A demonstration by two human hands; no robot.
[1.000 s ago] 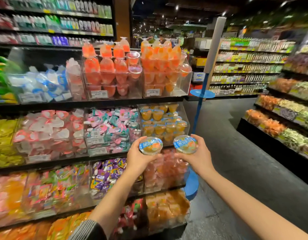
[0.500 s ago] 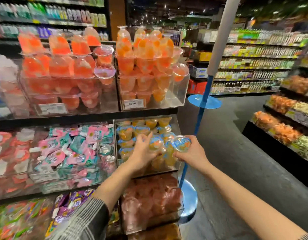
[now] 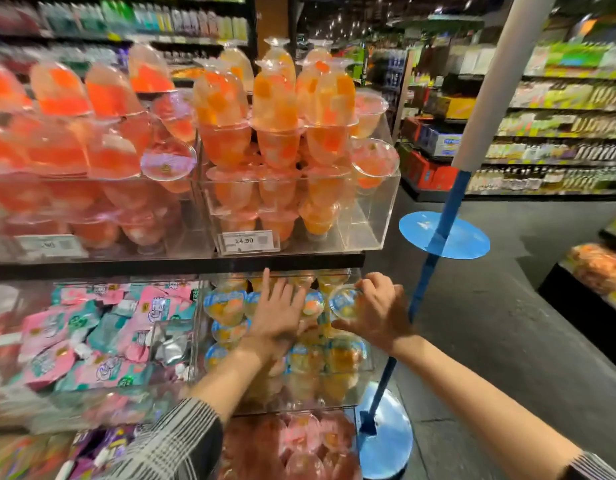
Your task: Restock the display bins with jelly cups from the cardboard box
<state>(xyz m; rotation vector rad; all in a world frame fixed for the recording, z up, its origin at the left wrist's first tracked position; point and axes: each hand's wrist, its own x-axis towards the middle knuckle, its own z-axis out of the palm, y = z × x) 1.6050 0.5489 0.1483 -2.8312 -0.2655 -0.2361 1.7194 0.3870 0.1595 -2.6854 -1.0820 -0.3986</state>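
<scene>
Item, centre of the frame: I see a clear display bin [image 3: 363, 382] on the middle shelf, stocked with yellow jelly cups [image 3: 227, 306] under blue lids. My left hand [image 3: 277, 317] lies flat on the cups inside it, fingers straight and spread, gripping nothing. My right hand [image 3: 377, 315], just beside it, has its fingers curled round one jelly cup [image 3: 344, 301] at the bin's right end. Item, upper centre: a bin of tall orange cups [image 3: 275, 133] with a price tag [image 3: 247, 241]. Item, lower left: pink and teal packets [image 3: 102, 327]. Item, right: a blue pole [image 3: 438, 233].
</scene>
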